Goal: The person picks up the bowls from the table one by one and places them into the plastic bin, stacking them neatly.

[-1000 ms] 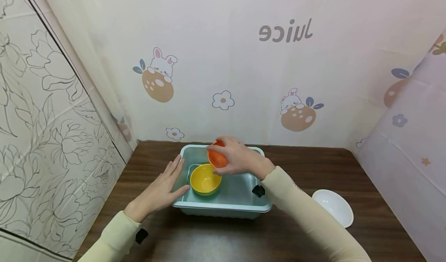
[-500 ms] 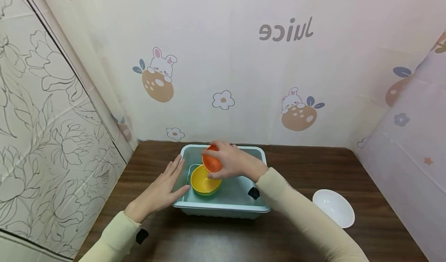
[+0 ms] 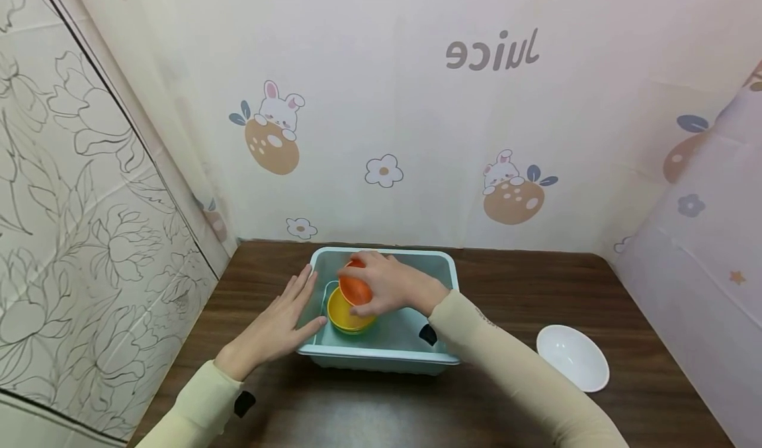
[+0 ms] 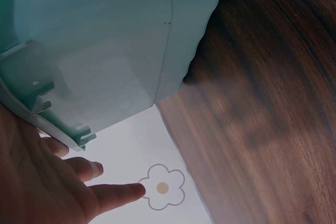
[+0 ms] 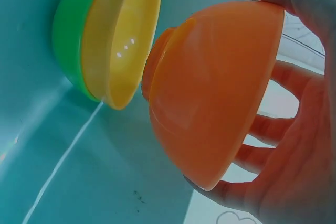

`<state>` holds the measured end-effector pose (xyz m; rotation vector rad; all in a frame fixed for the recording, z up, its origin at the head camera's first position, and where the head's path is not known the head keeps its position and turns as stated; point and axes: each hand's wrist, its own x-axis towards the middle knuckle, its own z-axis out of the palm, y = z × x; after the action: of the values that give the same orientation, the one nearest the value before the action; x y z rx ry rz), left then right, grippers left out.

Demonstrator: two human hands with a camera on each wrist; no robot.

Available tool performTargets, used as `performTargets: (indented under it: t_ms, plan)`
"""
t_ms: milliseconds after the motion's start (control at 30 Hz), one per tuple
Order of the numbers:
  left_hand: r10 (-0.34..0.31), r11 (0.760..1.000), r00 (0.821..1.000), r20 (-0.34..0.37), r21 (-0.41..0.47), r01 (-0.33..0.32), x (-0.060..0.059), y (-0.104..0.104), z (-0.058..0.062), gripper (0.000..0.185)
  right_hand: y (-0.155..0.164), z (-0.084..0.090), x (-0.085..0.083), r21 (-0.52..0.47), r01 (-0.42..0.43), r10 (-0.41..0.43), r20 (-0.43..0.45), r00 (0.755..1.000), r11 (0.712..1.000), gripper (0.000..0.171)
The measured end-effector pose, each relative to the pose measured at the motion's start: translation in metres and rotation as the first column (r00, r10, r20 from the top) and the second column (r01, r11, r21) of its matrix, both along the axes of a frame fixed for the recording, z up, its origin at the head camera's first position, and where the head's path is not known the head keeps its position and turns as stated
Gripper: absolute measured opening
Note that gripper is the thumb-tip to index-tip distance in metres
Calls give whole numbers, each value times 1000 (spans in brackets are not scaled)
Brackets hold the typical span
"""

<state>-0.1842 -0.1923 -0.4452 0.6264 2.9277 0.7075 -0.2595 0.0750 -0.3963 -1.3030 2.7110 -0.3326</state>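
Observation:
My right hand (image 3: 383,282) grips an orange bowl (image 5: 215,87) by its rim, with thumb and fingers spread across the mouth. The bowl hangs tilted over a yellow bowl (image 5: 134,40), its foot close to the yellow rim in the right wrist view. That yellow bowl is nested in a green bowl (image 5: 71,38), and both sit inside a light teal plastic basin (image 3: 381,353). With fingers straight, my left hand (image 3: 270,332) rests along the basin's left rim. The left wrist view shows its fingers beside the basin's outer wall (image 4: 105,51).
A white oval bowl (image 3: 573,358) stands on the dark wooden table (image 3: 357,415) to the right, beyond the right forearm. A printed cloth wall (image 3: 417,117) rises behind the basin, and a flower-patterned panel (image 3: 89,236) stands at the left.
My right hand has moved left and slightly down with the orange bowl, which now overlaps the yellow bowl more. My left hand has stayed at the basin's rim.

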Motion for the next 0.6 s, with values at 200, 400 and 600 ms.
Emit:
performTargets:
  t_ms: [200,400,600]
  plan:
    - [-2,1000,1000,-2,3,2,0,0,1,90,-5,-5,-1,16,-12,12,2,1000,1000,68]
    - [-7,1000,1000,4,1,7,0,0,1,91,-6,-8,-2,30,-3,2,17,1000,1000,70]
    - [-13,1000,1000,-3,7,13,0,-1,1,91,-8,-9,-2,45,-13,12,23,1000,999,72]
